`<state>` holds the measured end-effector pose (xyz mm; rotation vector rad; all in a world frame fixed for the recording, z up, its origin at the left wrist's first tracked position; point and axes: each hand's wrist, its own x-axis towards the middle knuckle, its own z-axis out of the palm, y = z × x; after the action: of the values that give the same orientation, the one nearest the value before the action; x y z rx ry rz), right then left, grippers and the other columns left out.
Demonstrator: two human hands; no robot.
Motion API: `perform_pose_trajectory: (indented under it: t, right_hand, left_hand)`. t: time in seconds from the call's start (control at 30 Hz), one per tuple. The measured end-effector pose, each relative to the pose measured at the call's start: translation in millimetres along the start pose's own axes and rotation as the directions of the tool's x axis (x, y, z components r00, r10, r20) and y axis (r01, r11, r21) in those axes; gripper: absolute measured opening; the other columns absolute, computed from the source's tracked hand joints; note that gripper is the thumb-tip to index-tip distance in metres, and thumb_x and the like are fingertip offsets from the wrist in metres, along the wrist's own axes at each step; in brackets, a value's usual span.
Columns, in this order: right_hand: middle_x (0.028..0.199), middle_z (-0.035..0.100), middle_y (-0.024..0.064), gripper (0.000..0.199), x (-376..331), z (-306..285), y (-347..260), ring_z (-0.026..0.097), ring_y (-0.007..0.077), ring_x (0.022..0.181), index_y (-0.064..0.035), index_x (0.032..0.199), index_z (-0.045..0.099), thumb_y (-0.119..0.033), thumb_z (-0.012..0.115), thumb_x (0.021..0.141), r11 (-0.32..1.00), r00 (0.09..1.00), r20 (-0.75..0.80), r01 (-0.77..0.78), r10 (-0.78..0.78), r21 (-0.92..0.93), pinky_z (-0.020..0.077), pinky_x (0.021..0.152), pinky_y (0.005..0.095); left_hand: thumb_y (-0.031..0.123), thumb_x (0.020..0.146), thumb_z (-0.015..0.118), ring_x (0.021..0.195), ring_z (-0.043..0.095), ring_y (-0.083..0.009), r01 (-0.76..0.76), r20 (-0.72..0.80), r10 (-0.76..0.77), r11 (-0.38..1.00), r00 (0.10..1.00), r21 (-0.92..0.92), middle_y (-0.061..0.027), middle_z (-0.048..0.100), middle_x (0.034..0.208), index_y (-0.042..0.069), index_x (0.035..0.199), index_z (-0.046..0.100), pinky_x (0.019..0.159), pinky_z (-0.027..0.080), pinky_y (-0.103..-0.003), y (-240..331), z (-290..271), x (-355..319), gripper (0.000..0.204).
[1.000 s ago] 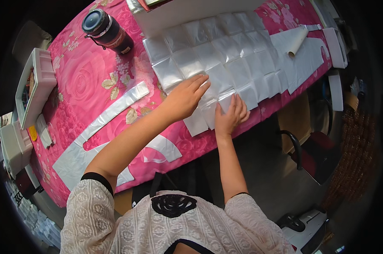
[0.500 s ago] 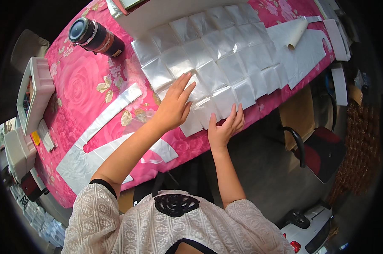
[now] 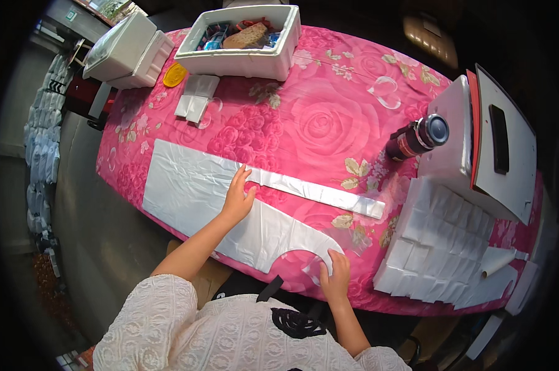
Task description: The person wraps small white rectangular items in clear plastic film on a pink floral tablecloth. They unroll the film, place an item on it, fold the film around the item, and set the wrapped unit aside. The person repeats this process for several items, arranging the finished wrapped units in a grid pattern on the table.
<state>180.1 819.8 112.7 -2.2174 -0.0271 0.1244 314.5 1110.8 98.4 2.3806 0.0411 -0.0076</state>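
Observation:
A white plastic sheet (image 3: 196, 191), cut like an apron with curved notches, lies flat along the table's near side. One long straight strip (image 3: 319, 195) of it stretches to the right. My left hand (image 3: 237, 199) rests on the sheet where this strip begins, fingers extended and slightly apart. At the curved right end, my right hand (image 3: 336, 277) touches the narrow edge, its thumb apart from the fingers. Whether any plastic is between that thumb and the fingers is hard to make out.
Rows of clear plastic packets (image 3: 437, 241) lie at the right, beside a white foam box (image 3: 446, 139). A dark flask (image 3: 409, 141) stands near it. Farther back are an open foam box (image 3: 242, 65), folded white pieces (image 3: 196, 99) and a yellow disc (image 3: 175, 75).
The view has swung left. Both my hands have left the rows of clear packets and come to the white apron-like sheet.

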Motion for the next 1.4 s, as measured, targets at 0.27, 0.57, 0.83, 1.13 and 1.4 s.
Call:
perform_pose_trajectory:
  t: [0.27, 0.57, 0.83, 1.13, 1.4]
  right_hand:
    - [0.098, 0.060, 0.0145, 0.034, 212, 183, -116, 0.058, 0.0228, 0.089, 0.0021, 0.110, 0.051, -0.014, 0.055, 0.080, 0.918, 0.930, 0.361, -0.202, 0.071, 0.340, 0.0445, 0.076, 0.0304]
    - [0.092, 0.060, 0.0163, 0.040, 380, 364, -192, 0.058, 0.0255, 0.084, 0.0054, 0.107, 0.050, -0.020, 0.057, 0.077, 0.899, 0.911, 0.285, -0.369, 0.299, 0.236, 0.0446, 0.074, 0.0317]
    - [0.082, 0.059, 0.0108, 0.027, 420, 414, -211, 0.057, 0.0218, 0.075, 0.0028, 0.099, 0.052, -0.015, 0.055, 0.079, 0.742, 0.858, 0.232, -0.513, 0.458, 0.433, 0.0448, 0.068, 0.0306]
    - [0.076, 0.058, 0.0054, 0.018, 400, 382, -201, 0.052, 0.0120, 0.061, 0.0009, 0.088, 0.056, -0.016, 0.057, 0.082, 0.628, 0.833, 0.356, -0.554, 0.424, 0.547, 0.0428, 0.049, 0.0269]
    - [0.083, 0.057, 0.0019, 0.017, 250, 213, -128, 0.051, 0.0091, 0.073, -0.0012, 0.093, 0.056, -0.015, 0.056, 0.083, 0.572, 0.911, 0.354, -0.409, 0.211, 0.711, 0.0428, 0.065, 0.0244]
  left_hand:
    - [0.009, 0.078, 0.053, 0.114, 0.040, -0.0348, 0.140, -0.355, -0.070, 0.974, 0.932, 0.175, -0.0220, 0.042, 0.122, -0.004, 0.114, 0.043, 0.096, 0.032, -0.037, -208, -149, 114, 0.040]
    - [0.017, 0.078, 0.054, 0.107, 0.045, -0.0339, 0.335, -0.294, -0.304, 0.941, 0.906, 0.058, -0.0223, 0.050, 0.111, -0.004, 0.110, 0.047, 0.092, 0.035, -0.037, -304, -179, 230, 0.039]
    - [0.025, 0.081, 0.052, 0.109, 0.043, -0.0332, 0.477, -0.186, -0.505, 0.861, 0.843, -0.175, -0.0222, 0.048, 0.114, -0.003, 0.112, 0.044, 0.092, 0.035, -0.038, -337, -159, 260, 0.043]
    - [0.023, 0.084, 0.050, 0.104, 0.047, -0.0282, 0.464, 0.002, -0.482, 0.842, 0.876, -0.274, -0.0204, 0.049, 0.109, -0.004, 0.113, 0.038, 0.090, 0.036, -0.035, -290, -159, 225, 0.042]
    - [0.016, 0.090, 0.040, 0.100, 0.049, -0.0142, 0.514, 0.345, -0.412, 0.426, 0.843, -0.745, -0.0075, 0.051, 0.107, 0.001, 0.115, 0.039, 0.087, 0.038, -0.030, -162, -123, 93, 0.029]
